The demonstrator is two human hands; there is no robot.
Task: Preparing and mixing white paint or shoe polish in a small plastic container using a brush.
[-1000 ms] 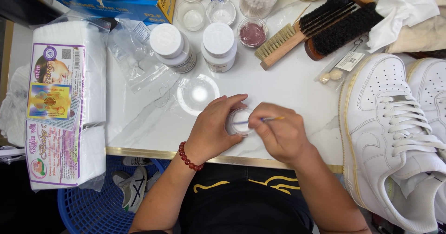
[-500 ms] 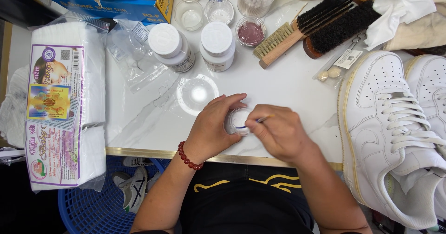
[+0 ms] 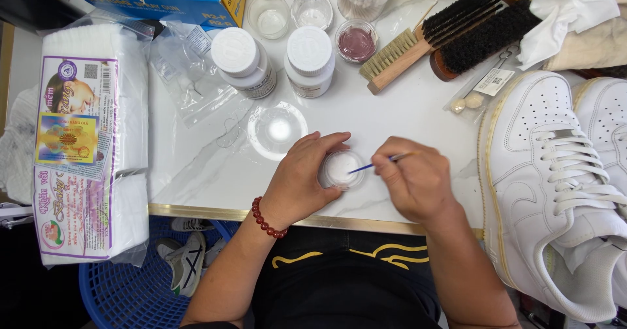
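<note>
My left hand (image 3: 302, 180) grips a small clear round jar (image 3: 341, 170) of white paste, resting on the white marble table (image 3: 209, 172) near its front edge. My right hand (image 3: 413, 177) holds a thin blue-handled brush (image 3: 371, 166) whose tip dips into the jar's white contents. A clear round lid (image 3: 277, 130) lies flat just beyond my left hand. A red bead bracelet circles my left wrist.
Two white-capped bottles (image 3: 243, 62) and small jars (image 3: 356, 40) stand at the back. Two wooden brushes (image 3: 450, 32) lie at back right, white sneakers (image 3: 555, 179) at right. A big pack of white pads (image 3: 85, 140) fills the left; a blue basket (image 3: 130, 290) sits below.
The jar's white contents now show more between my hands, and the thin brush points into it from the right. Both hands stay in about the same place.
</note>
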